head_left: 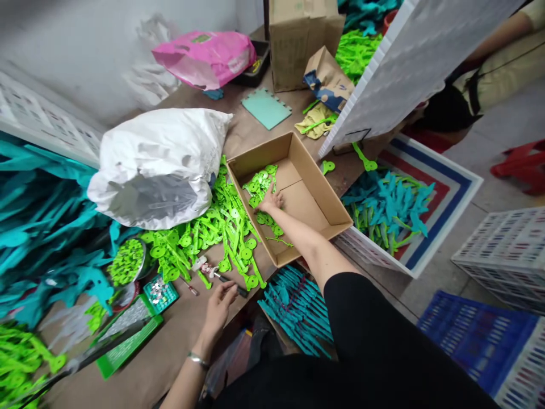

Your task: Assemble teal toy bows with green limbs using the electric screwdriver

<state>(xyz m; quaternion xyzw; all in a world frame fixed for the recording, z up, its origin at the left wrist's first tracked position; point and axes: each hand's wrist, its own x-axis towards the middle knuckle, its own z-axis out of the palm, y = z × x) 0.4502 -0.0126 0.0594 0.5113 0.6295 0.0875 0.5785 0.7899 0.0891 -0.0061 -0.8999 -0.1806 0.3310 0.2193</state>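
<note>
My right hand [271, 201] reaches into an open cardboard box [313, 196], its fingers spread over small bright green plastic parts [260, 183] at the box's left side. Whether any part is between those fingers is hidden. Near the table's front edge is my left hand [221, 304], with loosely bent fingers and nothing visible in it. Just beyond its fingertips lies a black-handled tool [242, 291], whose kind I cannot make out. A heap of long green plastic parts with round ends [234, 227] lies against the box's left side.
A white sack [162, 147] stands left of the box. Nearer me are a bowl of small green pieces [128, 261] and a green tray [123, 341]. A white panel [383, 74] rises at right, beside a crate of teal parts [392, 204]. Another person [498, 74] is behind it.
</note>
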